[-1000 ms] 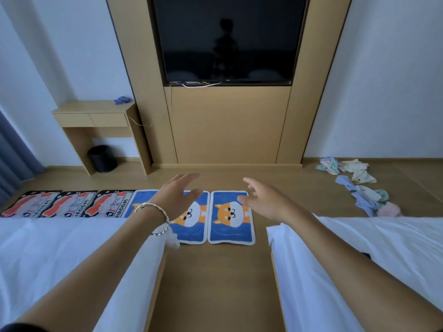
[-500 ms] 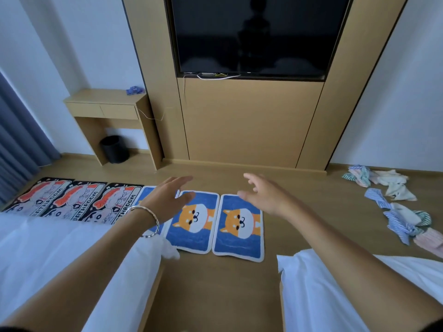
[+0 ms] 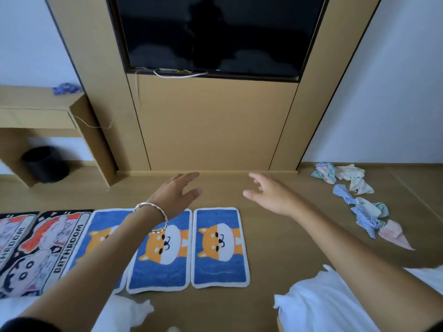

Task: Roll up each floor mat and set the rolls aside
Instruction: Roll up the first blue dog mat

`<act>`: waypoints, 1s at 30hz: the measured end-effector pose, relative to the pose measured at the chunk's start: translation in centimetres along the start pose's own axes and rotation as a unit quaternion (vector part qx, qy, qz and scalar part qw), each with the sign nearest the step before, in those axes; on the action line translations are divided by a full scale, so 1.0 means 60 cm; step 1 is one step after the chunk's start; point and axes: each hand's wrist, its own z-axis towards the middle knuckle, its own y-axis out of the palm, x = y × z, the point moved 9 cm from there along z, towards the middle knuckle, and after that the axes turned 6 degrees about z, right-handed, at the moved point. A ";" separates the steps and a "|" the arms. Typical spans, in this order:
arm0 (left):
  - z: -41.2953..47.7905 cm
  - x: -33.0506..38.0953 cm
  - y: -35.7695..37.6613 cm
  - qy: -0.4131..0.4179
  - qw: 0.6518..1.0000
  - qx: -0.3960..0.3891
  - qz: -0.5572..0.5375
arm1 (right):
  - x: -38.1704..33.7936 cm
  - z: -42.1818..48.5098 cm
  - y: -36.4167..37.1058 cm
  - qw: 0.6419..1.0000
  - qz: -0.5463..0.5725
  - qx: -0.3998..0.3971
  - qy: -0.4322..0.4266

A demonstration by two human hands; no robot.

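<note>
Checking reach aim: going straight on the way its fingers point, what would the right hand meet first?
Likely nothing soon: the right hand points over bare floor toward the wood panel; depth is unclear.

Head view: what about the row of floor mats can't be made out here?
Left blue dog mat: head view, mostly behind the left forearm.
Leftmost black BATHROOM mat: head view, cut by the frame's left edge; further mats unseen.
Blue thing on the desk: head view, blurred, too small to identify.
</note>
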 end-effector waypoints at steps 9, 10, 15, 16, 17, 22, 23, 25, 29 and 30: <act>0.186 -0.075 0.076 0.020 0.997 -0.079 -0.004 | 0.043 0.144 0.085 0.997 0.000 -0.054 0.049; 0.199 -0.076 0.093 0.021 0.995 -0.094 -0.002 | 0.056 0.153 0.086 0.997 -0.004 -0.055 0.055; 0.250 -0.073 0.166 0.027 0.989 -0.143 0.027 | 0.127 0.198 0.100 0.994 -0.019 -0.078 0.075; 0.258 -0.075 0.179 0.025 0.988 -0.149 0.031 | 0.139 0.212 0.106 0.993 -0.027 -0.087 0.071; 0.263 -0.078 0.189 0.023 0.987 -0.154 0.036 | 0.148 0.225 0.112 0.993 -0.036 -0.093 0.066; 0.296 -0.148 0.266 -0.048 0.986 -0.154 0.047 | 0.195 0.321 0.186 0.986 -0.069 -0.149 0.016; 0.299 -0.167 0.290 -0.062 0.984 -0.161 0.053 | 0.210 0.339 0.212 0.984 -0.076 -0.163 0.010; 0.309 -0.206 0.341 -0.084 0.980 -0.168 0.065 | 0.243 0.376 0.264 0.979 -0.089 -0.182 -0.009; 0.340 -0.291 0.458 -0.113 0.978 -0.161 0.074 | 0.328 0.443 0.368 0.975 -0.099 -0.198 -0.026; 0.346 -0.313 0.494 -0.116 0.978 -0.159 0.075 | 0.352 0.458 0.396 0.975 -0.097 -0.196 -0.032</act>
